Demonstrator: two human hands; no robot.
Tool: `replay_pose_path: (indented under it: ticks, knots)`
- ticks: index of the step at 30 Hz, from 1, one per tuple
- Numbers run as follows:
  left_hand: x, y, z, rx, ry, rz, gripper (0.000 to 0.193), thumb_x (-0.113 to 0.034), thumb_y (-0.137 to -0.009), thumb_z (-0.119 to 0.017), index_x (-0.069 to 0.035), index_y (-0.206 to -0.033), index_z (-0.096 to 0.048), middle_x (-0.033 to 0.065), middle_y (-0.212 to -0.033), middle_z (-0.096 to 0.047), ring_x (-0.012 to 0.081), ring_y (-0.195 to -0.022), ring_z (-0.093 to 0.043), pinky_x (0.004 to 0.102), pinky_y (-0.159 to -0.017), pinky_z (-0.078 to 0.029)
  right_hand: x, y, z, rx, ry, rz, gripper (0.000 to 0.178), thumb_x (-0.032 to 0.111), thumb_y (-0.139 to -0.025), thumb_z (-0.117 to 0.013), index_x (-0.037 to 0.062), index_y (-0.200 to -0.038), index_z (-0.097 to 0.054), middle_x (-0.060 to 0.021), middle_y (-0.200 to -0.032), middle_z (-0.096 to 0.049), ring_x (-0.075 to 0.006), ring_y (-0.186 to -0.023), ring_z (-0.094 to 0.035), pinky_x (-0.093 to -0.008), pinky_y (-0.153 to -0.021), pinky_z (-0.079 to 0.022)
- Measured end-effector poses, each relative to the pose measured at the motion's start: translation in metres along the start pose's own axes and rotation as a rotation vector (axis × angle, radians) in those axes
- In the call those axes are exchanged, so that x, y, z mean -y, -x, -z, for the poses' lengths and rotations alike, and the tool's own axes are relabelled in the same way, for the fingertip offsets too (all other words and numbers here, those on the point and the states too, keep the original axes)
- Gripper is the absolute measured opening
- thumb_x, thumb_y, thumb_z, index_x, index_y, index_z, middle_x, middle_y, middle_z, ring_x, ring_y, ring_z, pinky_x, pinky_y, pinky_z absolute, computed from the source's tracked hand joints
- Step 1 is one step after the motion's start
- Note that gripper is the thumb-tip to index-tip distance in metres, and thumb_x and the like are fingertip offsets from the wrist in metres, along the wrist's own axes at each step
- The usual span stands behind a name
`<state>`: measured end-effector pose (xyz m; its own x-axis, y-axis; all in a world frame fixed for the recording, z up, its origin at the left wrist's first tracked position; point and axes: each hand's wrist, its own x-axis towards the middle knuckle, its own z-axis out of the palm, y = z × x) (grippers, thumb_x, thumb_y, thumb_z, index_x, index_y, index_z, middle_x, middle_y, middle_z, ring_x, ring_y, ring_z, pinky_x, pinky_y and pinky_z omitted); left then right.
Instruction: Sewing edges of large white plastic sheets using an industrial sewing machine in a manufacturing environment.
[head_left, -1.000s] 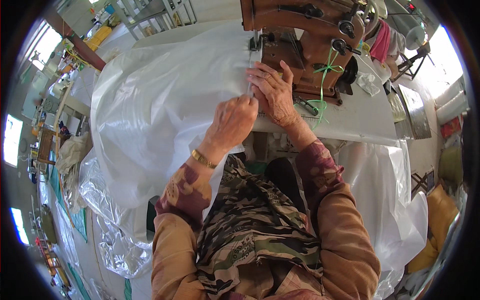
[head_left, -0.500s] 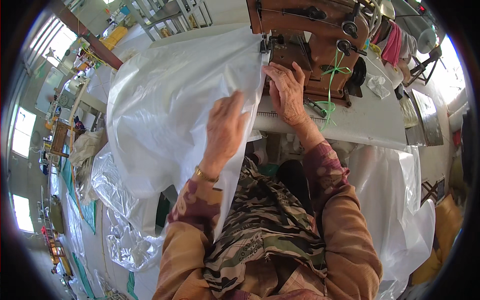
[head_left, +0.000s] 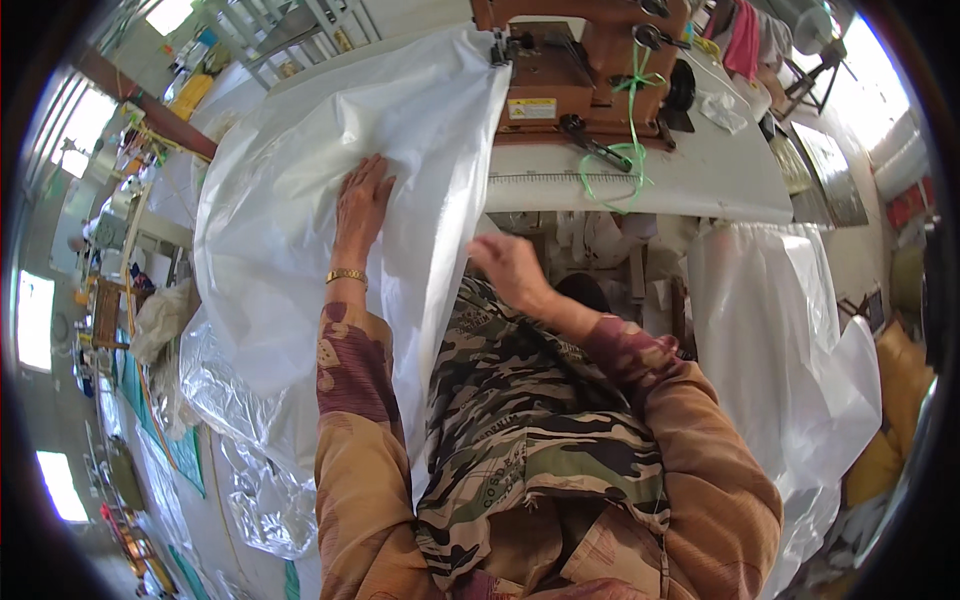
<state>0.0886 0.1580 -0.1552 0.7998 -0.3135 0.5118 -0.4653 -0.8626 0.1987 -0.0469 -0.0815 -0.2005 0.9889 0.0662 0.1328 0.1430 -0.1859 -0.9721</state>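
A large white plastic sheet (head_left: 280,260) covers the left side of the sewing table and hangs over its front edge. Its far right corner reaches the needle area of a brown sewing machine (head_left: 548,80). My left hand (head_left: 362,205) lies flat on the sheet, fingers stretched out and a gold band on the wrist. Nearer to me, my right hand (head_left: 510,272) is at the sheet's right edge, fingers curled together on it; the fingertips are slightly blurred. A green ribbon (head_left: 632,110) is tied to the machine and trails onto the table.
The pale table (head_left: 720,190) has a ruler strip (head_left: 540,178) along its front. More white sheeting (head_left: 760,330) hangs at the right. Crumpled clear plastic (head_left: 265,490) lies at the lower left. A grey metal rack (head_left: 285,45) stands behind the table.
My left hand has moved left and farther onto the sheet, flattening there. My right hand has come back from beside the needle to the sheet's near right edge. The view has shifted slightly.
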Motion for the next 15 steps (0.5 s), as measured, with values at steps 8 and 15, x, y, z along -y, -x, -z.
replay_pose_path:
  ticks: [8,15]
  knots:
    - [0.007,-0.002,0.005,0.027,0.024,-0.056,0.036,-0.020,-0.096,-0.060,-0.002,-0.127,-0.062,0.0148,-0.137,-0.058,0.0303,-0.132,-0.050,0.0415,-0.112,-0.037,-0.024,0.035,-0.095,0.133,-0.193,-0.228,0.031,0.020,-0.097,-0.057,-0.0078,-0.108,-0.064,-0.0134,-0.086,-0.069,-0.0154,-0.079,-0.062,-0.0345,-0.071,-0.051]
    - [0.020,0.005,0.008,0.014,0.074,-0.121,0.035,-0.012,-0.095,-0.060,-0.003,-0.129,-0.061,0.0132,-0.138,-0.057,0.0297,-0.132,-0.050,0.0409,-0.112,-0.037,0.067,0.102,0.008,0.587,-0.481,0.113,0.041,0.031,-0.100,-0.060,-0.0015,-0.124,-0.055,-0.0124,-0.112,-0.061,-0.0194,-0.106,-0.056,-0.0367,-0.092,-0.048]
